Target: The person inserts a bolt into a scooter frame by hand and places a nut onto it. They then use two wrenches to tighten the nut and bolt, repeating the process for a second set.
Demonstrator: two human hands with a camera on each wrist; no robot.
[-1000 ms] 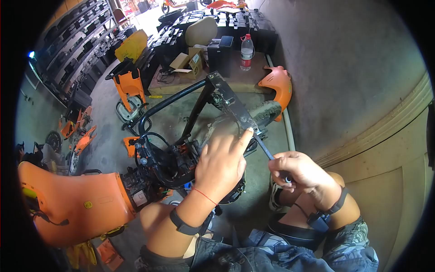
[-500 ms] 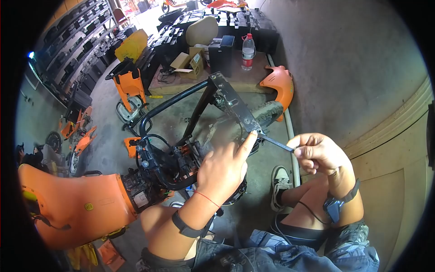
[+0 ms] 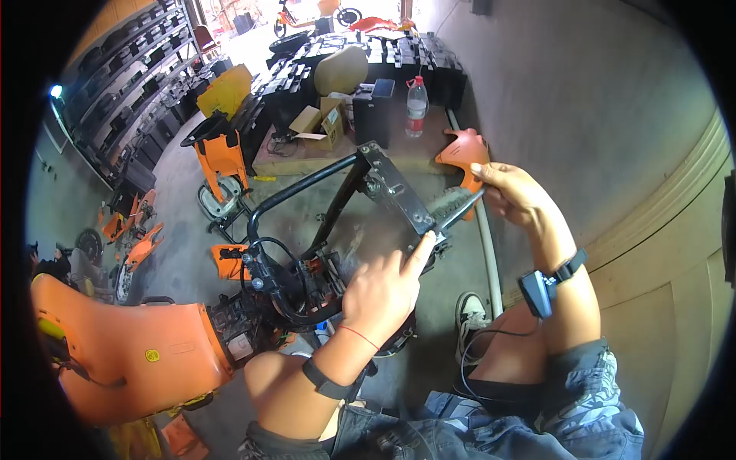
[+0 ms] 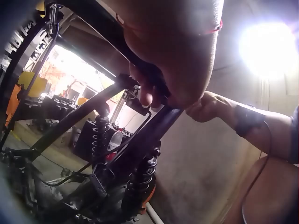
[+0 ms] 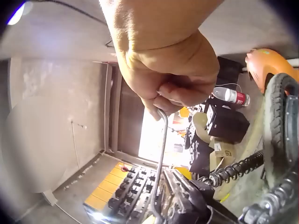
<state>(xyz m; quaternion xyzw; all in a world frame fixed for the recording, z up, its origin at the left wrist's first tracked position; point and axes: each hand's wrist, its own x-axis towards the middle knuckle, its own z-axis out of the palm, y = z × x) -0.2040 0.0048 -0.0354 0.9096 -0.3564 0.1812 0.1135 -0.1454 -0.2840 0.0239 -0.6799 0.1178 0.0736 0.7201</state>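
Gripping a thin bent key (image 3: 461,208), the right hand (image 3: 512,190) is clenched round its long end, up beside the orange panel (image 3: 460,147) by the wall. The key's other end sits at the tip of the black plate (image 3: 399,193) on the stripped scooter frame (image 3: 300,190). The left hand (image 3: 382,290) has its forefinger (image 3: 422,247) laid straight against that same tip. Its other fingers tuck under the plate, and I cannot tell whether they grip it. The two hands are apart, joined only by the key. A knobbly tyre (image 3: 454,201) shows just behind the plate.

Past the frame, a low wooden platform (image 3: 399,153) carries an open cardboard box (image 3: 322,119) with its flaps up, though what is inside it is hidden from here. A clear bottle (image 3: 415,107) with a red label stands near it, next to dark battery cases (image 3: 374,107). More dark cases are stacked behind, and shelves (image 3: 130,84) line the far left. A big orange body shell (image 3: 130,353) lies at the person's left knee.

A second ago the right hand was low by the knee, with the key pointing down from the plate. Half a second ago it was level, and now it has swung up above it. The left forefinger has kept its place.
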